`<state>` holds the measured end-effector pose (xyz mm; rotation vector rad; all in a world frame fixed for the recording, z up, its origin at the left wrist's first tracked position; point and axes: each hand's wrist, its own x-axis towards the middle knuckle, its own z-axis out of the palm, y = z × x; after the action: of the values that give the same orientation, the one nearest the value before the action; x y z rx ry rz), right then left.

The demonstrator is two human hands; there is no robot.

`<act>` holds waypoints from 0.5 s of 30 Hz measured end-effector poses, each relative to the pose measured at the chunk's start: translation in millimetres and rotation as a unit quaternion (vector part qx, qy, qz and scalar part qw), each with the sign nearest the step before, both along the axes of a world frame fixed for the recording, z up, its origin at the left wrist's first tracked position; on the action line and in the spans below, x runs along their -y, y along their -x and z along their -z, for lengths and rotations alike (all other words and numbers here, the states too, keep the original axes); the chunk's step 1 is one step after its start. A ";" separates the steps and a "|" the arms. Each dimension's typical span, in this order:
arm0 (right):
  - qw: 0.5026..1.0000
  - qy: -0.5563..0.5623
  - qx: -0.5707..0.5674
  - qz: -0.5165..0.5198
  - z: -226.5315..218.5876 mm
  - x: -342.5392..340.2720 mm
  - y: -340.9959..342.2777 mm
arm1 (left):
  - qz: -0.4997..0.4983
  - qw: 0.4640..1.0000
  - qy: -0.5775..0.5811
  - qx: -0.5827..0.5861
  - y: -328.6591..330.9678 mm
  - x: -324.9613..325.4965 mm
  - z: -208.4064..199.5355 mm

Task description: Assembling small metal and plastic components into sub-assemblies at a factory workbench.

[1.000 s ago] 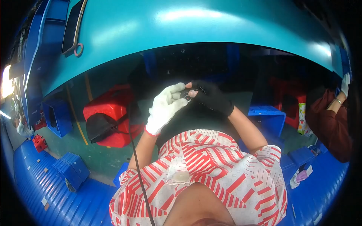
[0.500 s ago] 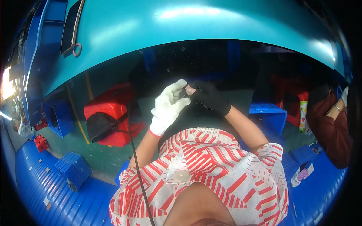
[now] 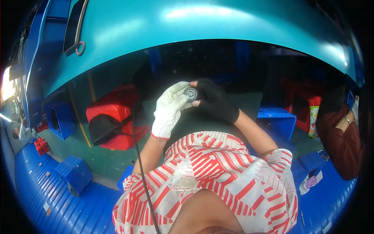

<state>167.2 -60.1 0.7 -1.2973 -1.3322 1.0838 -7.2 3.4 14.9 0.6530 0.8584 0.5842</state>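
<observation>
A small black toy wheel (image 3: 190,94) with a silver spoked hub faces up between my two hands, above my lap. My left hand (image 3: 170,105), in a white knit glove, grips the wheel at its left side between thumb and fingers. Around its right side curls my right hand (image 3: 216,102), in a black glove with bare thumb and fingertip showing. Those bare tips lie close to the wheel's edge; whether they press on it I cannot tell.
The turquoise tabletop (image 3: 128,33) curves ahead, with a phone (image 3: 74,29) and a pink ring (image 3: 80,48) at left. Below it sits a dark blue-sided bin (image 3: 194,64). Red stools (image 3: 113,113) and blue crates (image 3: 276,121) flank me. Another person (image 3: 343,132) sits at right.
The wheel has turned so its spoked face shows. My right hand's fingers have spread apart around it, and my left hand has shifted slightly.
</observation>
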 end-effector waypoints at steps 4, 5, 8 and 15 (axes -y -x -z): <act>1.000 0.024 -0.003 -0.013 4.9 -0.2 0.9 | 0.004 0.996 0.051 0.068 -0.2 -4.0 -4.5; 1.000 0.020 -0.006 -0.011 5.8 0.0 1.2 | -0.004 0.995 0.066 0.074 -0.5 -4.5 -5.8; 1.000 0.025 -0.018 -0.005 6.3 0.7 2.1 | -0.010 0.996 0.072 0.058 -0.2 -2.4 -5.9; 0.998 0.053 -0.012 0.021 8.7 3.5 -0.9 | 0.001 0.999 0.043 0.030 -7.5 -2.4 -0.8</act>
<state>168.1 -63.6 -8.0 -1.3803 -1.2382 1.1493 0.3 5.8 15.7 0.5555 0.8213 0.5605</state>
